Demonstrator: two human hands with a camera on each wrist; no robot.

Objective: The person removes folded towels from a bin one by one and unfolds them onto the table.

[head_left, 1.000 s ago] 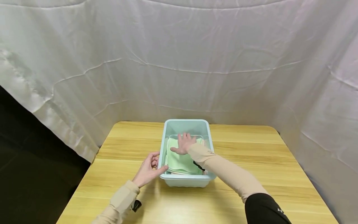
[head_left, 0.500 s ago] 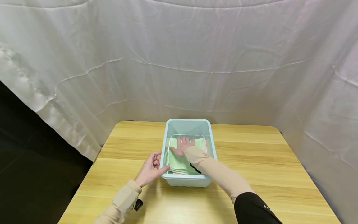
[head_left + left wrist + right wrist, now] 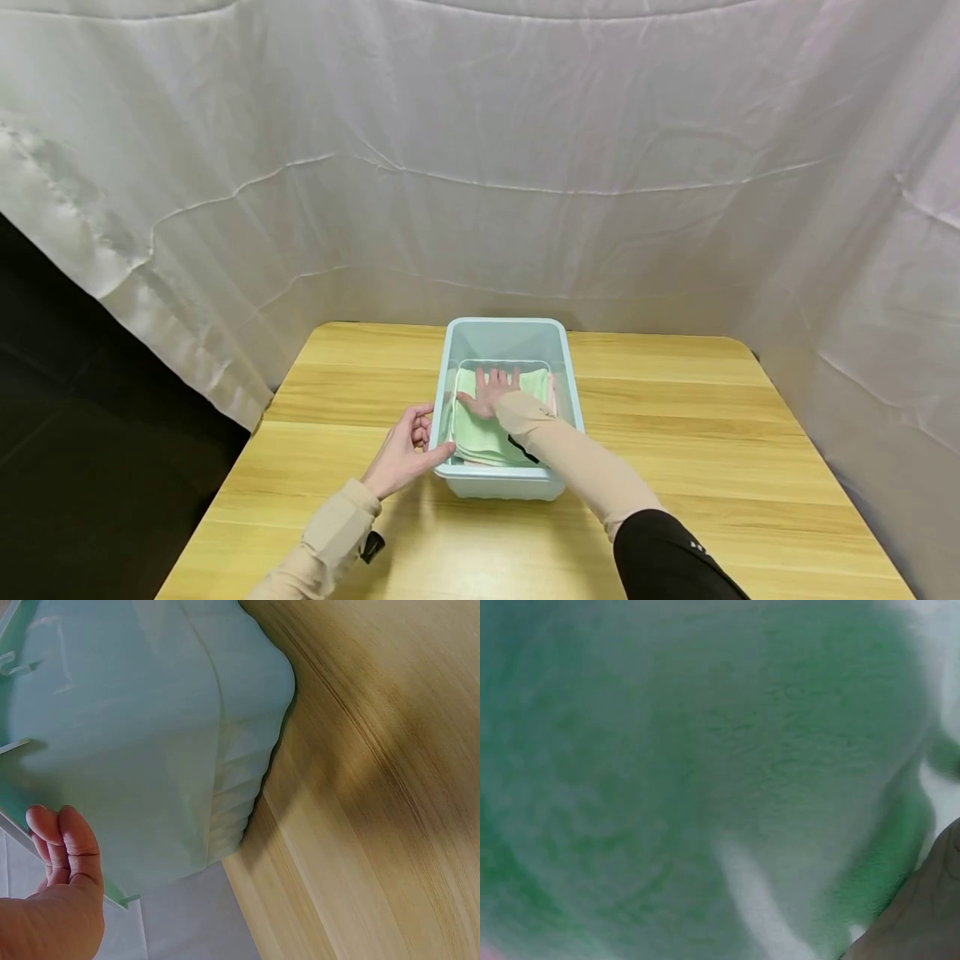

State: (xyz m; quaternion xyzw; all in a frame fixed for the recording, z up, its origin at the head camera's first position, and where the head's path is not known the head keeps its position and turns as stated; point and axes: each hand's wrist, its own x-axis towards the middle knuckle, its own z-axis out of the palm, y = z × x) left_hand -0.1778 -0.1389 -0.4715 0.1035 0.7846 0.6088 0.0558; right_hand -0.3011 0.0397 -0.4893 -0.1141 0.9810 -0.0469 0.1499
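Observation:
A light blue plastic bin [image 3: 500, 488] stands on the table. Inside it sits a clear container, its rim [image 3: 506, 362] showing round a folded stack of light green cloths [image 3: 480, 435]. My left hand [image 3: 400, 460] grips the bin's left rim, thumb over the edge and fingers curled outside; the left wrist view shows that hand [image 3: 64, 907] beside the bin wall [image 3: 150, 742]. With fingers spread, my right hand [image 3: 491, 397] presses on the top green cloth. Green cloth [image 3: 802, 742] fills the blurred right wrist view, part of the right hand [image 3: 922, 911] at its edge.
A strip of pink cloth [image 3: 552, 392] shows along the stack's right side. The wooden table [image 3: 675, 417] extends to both sides of the bin. Pale curtains [image 3: 495, 167] hang behind and at the sides, and black fabric [image 3: 90, 433] is at left.
My right hand has moved down deeper into the bin onto the green cloth, its forearm shifting left. The left hand keeps its hold on the rim. The head view has shifted slightly.

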